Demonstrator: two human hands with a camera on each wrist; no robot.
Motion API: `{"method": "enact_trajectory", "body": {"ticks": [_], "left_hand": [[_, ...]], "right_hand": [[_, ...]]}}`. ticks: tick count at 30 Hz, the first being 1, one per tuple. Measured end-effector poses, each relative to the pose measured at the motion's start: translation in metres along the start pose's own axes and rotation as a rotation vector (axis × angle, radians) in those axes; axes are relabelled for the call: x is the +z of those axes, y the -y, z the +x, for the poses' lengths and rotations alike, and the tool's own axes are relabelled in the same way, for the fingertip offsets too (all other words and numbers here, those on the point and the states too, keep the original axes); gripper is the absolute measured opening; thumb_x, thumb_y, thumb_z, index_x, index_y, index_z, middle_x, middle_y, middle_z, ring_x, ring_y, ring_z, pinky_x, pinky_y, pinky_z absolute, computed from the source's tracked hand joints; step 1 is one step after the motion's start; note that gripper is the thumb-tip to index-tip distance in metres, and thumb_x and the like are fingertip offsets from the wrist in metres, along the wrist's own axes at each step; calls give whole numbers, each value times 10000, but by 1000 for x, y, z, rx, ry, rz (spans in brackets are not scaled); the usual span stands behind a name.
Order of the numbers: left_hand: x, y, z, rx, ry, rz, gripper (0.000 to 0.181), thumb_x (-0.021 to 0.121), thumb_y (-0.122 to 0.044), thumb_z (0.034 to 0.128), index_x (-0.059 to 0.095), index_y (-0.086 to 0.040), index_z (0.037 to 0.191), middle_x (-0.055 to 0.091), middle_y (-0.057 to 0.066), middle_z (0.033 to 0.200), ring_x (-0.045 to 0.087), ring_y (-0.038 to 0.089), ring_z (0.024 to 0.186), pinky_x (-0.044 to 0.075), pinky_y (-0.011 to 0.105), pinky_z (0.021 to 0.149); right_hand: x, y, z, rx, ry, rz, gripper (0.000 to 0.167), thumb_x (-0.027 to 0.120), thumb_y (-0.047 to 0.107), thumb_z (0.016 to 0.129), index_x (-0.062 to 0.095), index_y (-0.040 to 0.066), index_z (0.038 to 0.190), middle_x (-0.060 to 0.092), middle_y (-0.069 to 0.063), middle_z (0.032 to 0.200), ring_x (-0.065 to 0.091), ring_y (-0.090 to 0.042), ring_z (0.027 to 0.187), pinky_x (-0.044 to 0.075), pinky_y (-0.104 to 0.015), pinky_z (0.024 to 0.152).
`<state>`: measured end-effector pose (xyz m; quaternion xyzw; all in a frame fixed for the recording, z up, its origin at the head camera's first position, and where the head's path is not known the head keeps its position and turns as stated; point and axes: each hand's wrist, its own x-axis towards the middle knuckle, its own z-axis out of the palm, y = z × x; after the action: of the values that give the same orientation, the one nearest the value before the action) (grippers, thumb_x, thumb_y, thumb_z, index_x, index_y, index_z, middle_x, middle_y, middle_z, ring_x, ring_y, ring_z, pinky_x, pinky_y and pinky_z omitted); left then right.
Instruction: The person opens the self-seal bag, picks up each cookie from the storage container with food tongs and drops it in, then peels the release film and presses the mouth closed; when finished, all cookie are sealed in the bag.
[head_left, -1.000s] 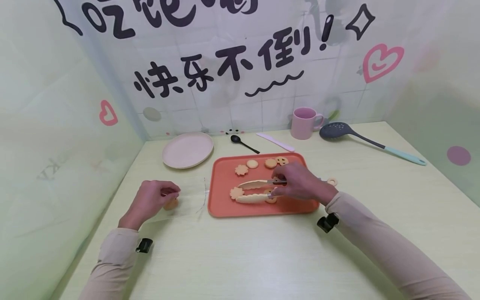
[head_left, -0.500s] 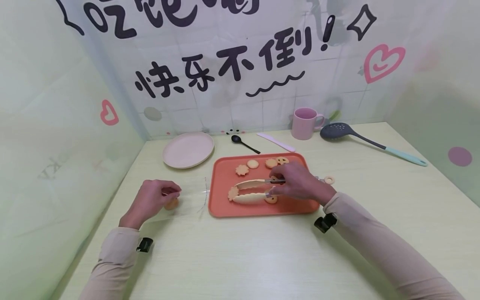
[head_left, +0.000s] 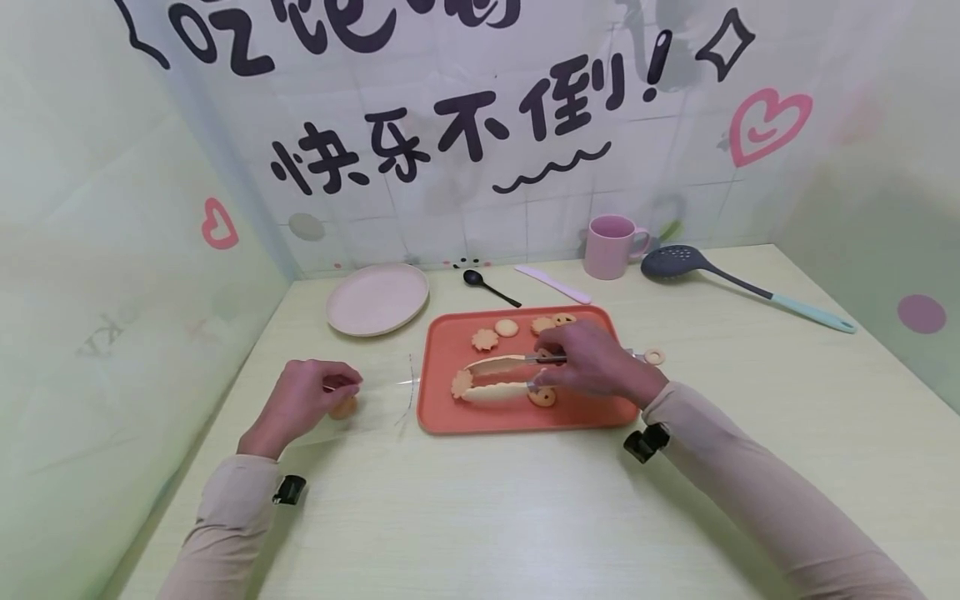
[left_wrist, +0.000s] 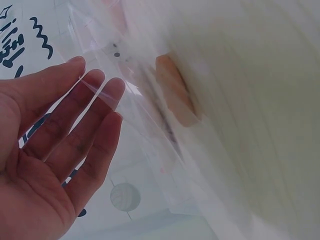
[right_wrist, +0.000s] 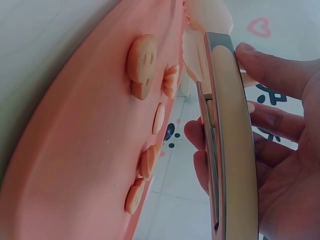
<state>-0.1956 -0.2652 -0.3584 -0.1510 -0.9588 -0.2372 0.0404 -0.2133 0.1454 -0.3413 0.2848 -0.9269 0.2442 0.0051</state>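
Bringing the tongs [head_left: 498, 392] to bear on a flower-shaped cookie [head_left: 461, 384] looked to be the step in hand. That cookie lay near the left end of the red tray [head_left: 450, 419], at the tips of the tongs, whose two heads stood apart; whether both touched it could not be told. The right hand [head_left: 588, 358] gripped the tongs, fingers and thumb clamped about their arms. Left of the tray, the left hand [head_left: 300, 404] held a clear bag [head_left: 386, 396], its fingers and thumb together on the film. One cookie [head_left: 342, 407] showed through the plastic, apparently inside already, while several others lay on the tray, among them a second flower-shaped one [head_left: 484, 339].

The next move seemed to call for a light, even squeeze, so the heads caught the cookie by its scalloped edge, then a lift over the tray rim and a short carry left to the bag. Pressed unevenly, the cookie could have skidded. Which end of the bag was its mouth could not be made out.
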Motion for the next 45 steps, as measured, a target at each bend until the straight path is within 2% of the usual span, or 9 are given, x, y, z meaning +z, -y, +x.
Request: {"method": "enact_trajectory", "body": {"ticks": [5,11,15,20,27,33,40,45], "left_hand": [[0,0,0,0,-1,0,113,751,-88,890,786,-77,996,790,47,939,748,185,825,593,277,714],[-1,-1,0,5,3,5,112,751,-89,890,786,-79,995,789,45,936,747,182,821,595,292,715],[-1,-2,0,-1,3,0,113,753,-89,889,787,-80,996,790,46,938,749,182,823,597,283,717],[-1,-1,0,-1,4,-3,112,754,-86,887,786,-77,994,790,49,934,749,181,820,594,275,709],[-1,0,-1,0,4,-6,119,753,-90,887,785,-73,1000,789,50,935,748,181,821,598,276,710],[-1,2,-1,13,1,-6,119,751,-81,886,783,-68,1000,789,51,928,747,176,815,589,251,701],[-1,2,-1,18,-10,1,113,752,-91,888,787,-72,993,791,46,915,749,171,805,581,231,690],[-1,2,-1,26,-12,-7,114,750,-76,886,783,-62,994,789,59,913,749,178,799,587,249,690]], "right_hand": [[0,3,3,-16,-8,-11,266,853,334,788,667,147,825,503,43,661,438,-113,627,321,-250,596],[1,9,6,4,16,-22,324,842,372,799,725,121,965,611,36,756,505,-128,687,386,-261,636],[1,12,8,-1,22,-11,357,842,377,800,726,107,1001,628,23,780,509,-131,695,399,-260,643],[3,17,12,-25,16,8,348,848,380,793,719,99,953,567,30,712,460,-120,651,353,-253,611],[9,26,18,-18,30,41,270,841,355,809,670,149,846,465,33,658,400,-115,615,314,-259,597],[16,32,25,-33,23,32,322,841,373,810,623,135,812,433,33,645,368,-111,601,296,-257,599],[26,41,34,-42,21,41,295,845,355,809,698,112,891,503,32,677,422,-120,641,332,-252,601],[32,46,41,-40,27,20,299,841,374,812,642,151,798,482,37,645,397,-122,628,314,-251,596]]}}
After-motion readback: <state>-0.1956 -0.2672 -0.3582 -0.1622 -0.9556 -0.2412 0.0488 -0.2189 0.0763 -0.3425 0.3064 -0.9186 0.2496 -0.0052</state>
